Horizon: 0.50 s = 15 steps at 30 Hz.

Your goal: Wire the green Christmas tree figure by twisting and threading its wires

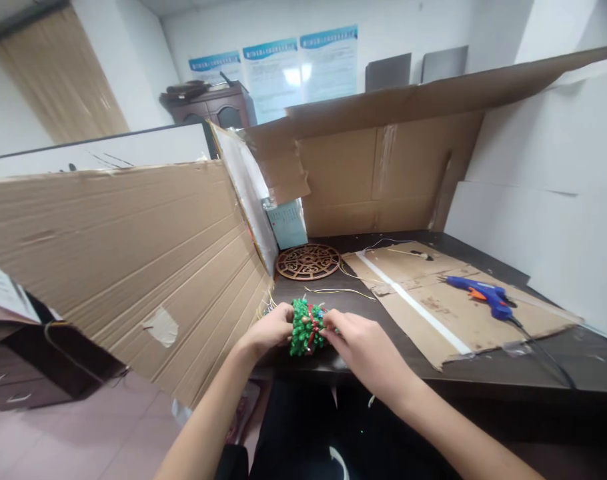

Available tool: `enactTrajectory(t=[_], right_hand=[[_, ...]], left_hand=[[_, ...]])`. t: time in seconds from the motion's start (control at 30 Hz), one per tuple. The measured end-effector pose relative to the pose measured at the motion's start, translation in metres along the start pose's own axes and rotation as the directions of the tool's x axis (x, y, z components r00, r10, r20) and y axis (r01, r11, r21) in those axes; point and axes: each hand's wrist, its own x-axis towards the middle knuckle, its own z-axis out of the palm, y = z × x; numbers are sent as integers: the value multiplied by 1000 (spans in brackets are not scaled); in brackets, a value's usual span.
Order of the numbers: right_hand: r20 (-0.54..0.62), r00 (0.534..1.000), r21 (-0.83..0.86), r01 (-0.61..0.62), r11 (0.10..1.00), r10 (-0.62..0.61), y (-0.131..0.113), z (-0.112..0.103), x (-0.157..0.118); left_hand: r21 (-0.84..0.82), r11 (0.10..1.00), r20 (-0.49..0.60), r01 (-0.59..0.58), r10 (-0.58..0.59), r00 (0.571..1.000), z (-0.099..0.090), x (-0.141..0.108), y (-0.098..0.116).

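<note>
Between my two hands, at the front edge of the dark table, is a green beaded ornament point(300, 330) with a red beaded band point(312, 327) around it. It looks like a small beaded tree, lying on its side or tilted; I cannot tell which. My left hand point(275, 327) grips its left side, with the fingertips partly hidden behind the beads. On its right side my right hand point(351, 333) pinches at the beads near the red band. Whether a wire or bead is between those fingertips is too small to tell.
A blue glue gun point(481, 293) with a black cord lies on a flat cardboard sheet point(418, 320) at right. Loose wires point(341, 290) and a round carved trivet point(308, 261) lie beyond my hands. Cardboard walls point(133, 267) stand at left and back.
</note>
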Motion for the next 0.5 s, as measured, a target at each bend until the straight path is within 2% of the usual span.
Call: enactTrajectory(t=[0.17,0.3,0.5], right_hand=[[102,994,102,26,994,-36,20,-12,7],[237,971,206,-5,979,-44,35,-5,11],[194,979,233,21,972,-68,36,7,11]], left_hand=[[-72,997,-6,-22,22,1000,5,-6,-2],[-126,991,-61,-46,38,997,4,-11,-5],[-130,991,-87,-24,13,996,0,-14,-5]])
